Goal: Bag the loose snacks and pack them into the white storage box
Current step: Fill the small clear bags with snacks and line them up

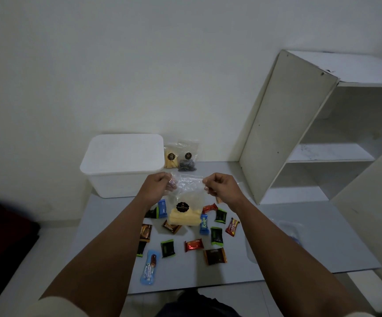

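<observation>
Below, loose snack packets [193, 245] scattered.

Two bare forearms, entering from the lower left and lower right of the frame and converging toward the centre. Left hand [157, 184]: knuckles up, fingers curled into a pinch at its inner side, just left of centre. Right hand [219, 186]: matching pose just right of centre, fingers pinched closed, level with the left and apart from it.
</observation>
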Available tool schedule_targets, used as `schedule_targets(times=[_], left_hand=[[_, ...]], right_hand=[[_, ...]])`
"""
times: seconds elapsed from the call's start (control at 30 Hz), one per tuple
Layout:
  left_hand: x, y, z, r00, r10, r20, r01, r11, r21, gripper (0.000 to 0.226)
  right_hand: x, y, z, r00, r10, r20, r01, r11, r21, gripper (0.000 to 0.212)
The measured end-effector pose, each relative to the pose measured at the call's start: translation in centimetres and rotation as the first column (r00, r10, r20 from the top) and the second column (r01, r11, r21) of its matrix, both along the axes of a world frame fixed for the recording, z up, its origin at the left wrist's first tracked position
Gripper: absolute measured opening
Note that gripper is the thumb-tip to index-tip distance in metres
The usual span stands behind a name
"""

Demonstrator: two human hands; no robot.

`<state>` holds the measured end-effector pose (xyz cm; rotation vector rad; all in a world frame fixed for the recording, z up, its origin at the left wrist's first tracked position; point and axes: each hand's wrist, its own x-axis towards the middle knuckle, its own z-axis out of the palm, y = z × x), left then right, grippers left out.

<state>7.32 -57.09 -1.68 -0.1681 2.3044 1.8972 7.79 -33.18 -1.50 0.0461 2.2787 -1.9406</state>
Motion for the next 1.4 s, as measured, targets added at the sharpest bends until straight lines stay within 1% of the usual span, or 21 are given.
schedule_targets(times=[0.13, 0.2, 0.27, 0.33, 0.4, 0.47, 0.53, 0.6, 0.67, 0.77, 0.83, 0.9, 1.03, 1.23, 1.33, 1.4], left_hand=[[-0.8, 1.3, -0.6, 0.998, -0.013, -0.066, 0.011, 0.999, -0.043, 0.037], [-1.4, 2.4, -0.7, 0.996, 0.004, -0.086, -0.005, 1.0, -0.009, 0.037], [-2.2, 3.6, -0.9, 0.996, 0.016, -0.087, -0.013, 0.999, 0.041, 0.033], [-3.1, 4.8, -1.4, 0.998, 0.033, -0.055, -0.028, 0.996, 0.09, 0.029], [-4.0, 6.0, -1.9, 0.999, 0.048, 0.0, -0.048, 0.989, 0.143, 0.025], [-5.1, 7.2, -2.5, 0.998, 0.045, 0.045, -0.052, 0.985, 0.162, 0.024], [-6.4, 8.4, -3.4, 0.997, 0.029, 0.074, -0.04, 0.986, 0.161, 0.026], [-7.9, 9.7, -4.4, 0.996, 0.011, 0.091, -0.023, 0.991, 0.134, 0.025], [-9.5, 11.0, -5.9, 0.993, -0.015, 0.117, 0.008, 0.998, 0.058, 0.027], [-12.7, 12.9, -8.9, 0.976, -0.069, 0.208, 0.09, 0.991, -0.097, 0.035], [-15.2, 14.2, -10.8, 0.96, -0.075, 0.268, 0.117, 0.982, -0.147, 0.039], [-18.0, 15.4, -12.4, 0.956, -0.027, 0.292, 0.083, 0.98, -0.182, 0.038], [-23.4, 17.3, -15.1, 0.948, 0.133, 0.289, -0.062, 0.968, -0.243, 0.038], [-27.9, 17.9, -19.2, 0.926, 0.268, 0.266, -0.162, 0.918, -0.362, 0.045], [-28.9, 18.2, -20.3, 0.903, 0.358, 0.238, -0.264, 0.898, -0.352, 0.042], [-29.3, 18.5, -20.5, 0.888, 0.413, 0.203, -0.337, 0.884, -0.323, 0.041]], right_hand=[[0.6, 0.8, -0.5, 0.997, -0.072, -0.008, 0.071, 0.997, -0.03, 0.012], [0.7, 1.3, -0.7, 0.994, -0.108, 0.006, 0.109, 0.992, -0.064, 0.013], [0.7, 1.8, -0.9, 0.993, -0.102, 0.05, 0.106, 0.991, -0.077, 0.019], [0.5, 2.4, -1.6, 0.993, -0.076, 0.094, 0.082, 0.994, -0.066, 0.015], [0.1, 3.1, -2.6, 0.988, -0.048, 0.147, 0.063, 0.993, -0.101, 0.011], [-0.7, 3.7, -3.4, 0.975, -0.068, 0.21, 0.097, 0.987, -0.131, 0.008], [-2.1, 4.5, -4.1, 0.958, -0.136, 0.252, 0.174, 0.975, -0.135, 0.007], [-4.1, 5.6, -4.7, 0.94, -0.21, 0.268, 0.249, 0.96, -0.124, 0.009], [-6.7, 7.0, -5.4, 0.93, -0.252, 0.269, 0.288, 0.952, -0.105, 0.013], [-11.4, 8.7, -6.6, 0.929, -0.263, 0.26, 0.294, 0.952, -0.085, 0.02], [-14.9, 9.4, -7.6, 0.931, -0.259, 0.256, 0.287, 0.955, -0.077, 0.021], [-18.5, 9.8, -8.9, 0.938, -0.244, 0.247, 0.267, 0.962, -0.065, 0.019], [-25.1, 10.0, -12.2, 0.94, -0.239, 0.244, 0.263, 0.962, -0.071, 0.022], [-30.9, 9.2, -16.5, 0.941, -0.263, 0.213, 0.291, 0.95, -0.111, 0.02], [-32.4, 8.8, -18.0, 0.932, -0.267, 0.245, 0.305, 0.943, -0.134, 0.021], [-33.3, 8.6, -18.7, 0.932, -0.272, 0.24, 0.307, 0.944, -0.121, 0.019]])
